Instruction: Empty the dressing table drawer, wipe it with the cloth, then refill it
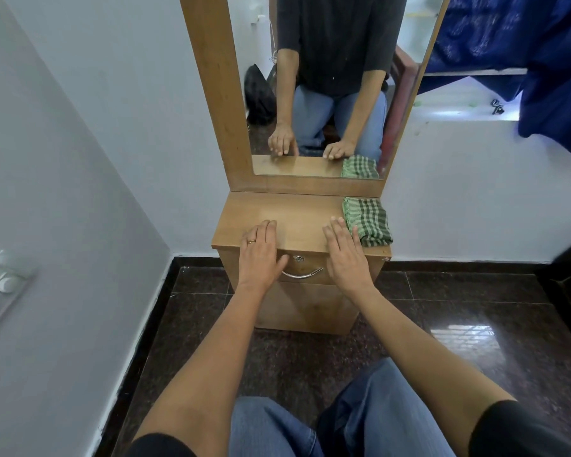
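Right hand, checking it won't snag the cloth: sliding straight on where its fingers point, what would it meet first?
Probably the mirror frame's bottom rail, after bare tabletop; the checked cloth lies just right of the right hand.

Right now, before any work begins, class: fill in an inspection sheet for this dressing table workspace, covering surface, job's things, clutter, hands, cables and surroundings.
surface: wooden table top, carrying the cloth and both hands.
job's things: drawer closed, with a curved metal handle and a lock; folded green checked cloth on the top's right side.
clutter: nothing seen.
hands: left hand and right hand lie flat on the top's front edge, fingers straight, holding nothing; the right hand is beside the cloth.
cables: nothing seen.
surroundings: mirror behind the top, blue fabric at right, wall switch plate at left, dark tiled floor.
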